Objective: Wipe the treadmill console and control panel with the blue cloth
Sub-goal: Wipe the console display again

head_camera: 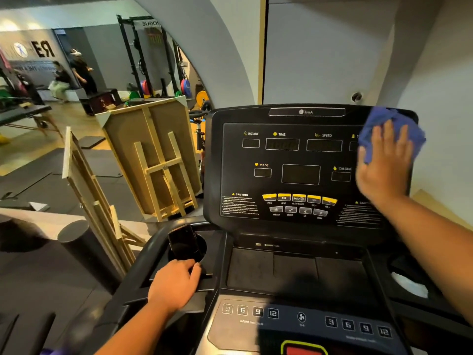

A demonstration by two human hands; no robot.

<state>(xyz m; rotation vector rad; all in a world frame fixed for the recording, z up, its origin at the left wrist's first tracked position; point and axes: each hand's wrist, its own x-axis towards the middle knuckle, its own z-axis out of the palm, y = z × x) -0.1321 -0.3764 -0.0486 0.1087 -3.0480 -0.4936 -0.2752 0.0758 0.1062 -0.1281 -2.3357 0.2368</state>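
The black treadmill console (294, 160) stands upright in front of me, with dark displays and a row of yellow buttons. My right hand (382, 165) presses the blue cloth (391, 129) flat against the console's upper right corner, fingers straight and spread. Below lies the control panel (302, 319) with numbered keys and a fan button. My left hand (174, 285) rests curled over the left tray edge, beside a black phone (184, 243) that stands in the left cup holder.
A white crumpled cloth (409, 285) lies in the right cup holder. Wooden easels and boards (153, 160) lean left of the treadmill. A mirror at the far left reflects gym racks, weights and people. A white wall is behind the console.
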